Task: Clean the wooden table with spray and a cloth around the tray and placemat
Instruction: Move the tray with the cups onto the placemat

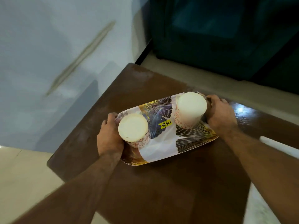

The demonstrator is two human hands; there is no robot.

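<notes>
I'm looking down at the wooden table, dark brown and glossy, with a pale dusty haze across its far corner and a bright glare spot on its right side. On it sits the tray, a rounded rectangle printed with fan-shaped leaves in black, gold and purple on white, and a yellow price sticker near its middle. My left hand is clamped on the tray's left end, fingers curled over the rim; my right hand grips the far right end the same way, fingers wrapped around the edge. Whether the tray is resting on the wood or just lifted off it, I can't tell. Two cups stand upside down on the tray: the left cup right beside my left hand, the right cup just beside my right, both cream with small red marks on their sides. Beyond the table there's a pale wall and a dark teal cabinet.
</notes>
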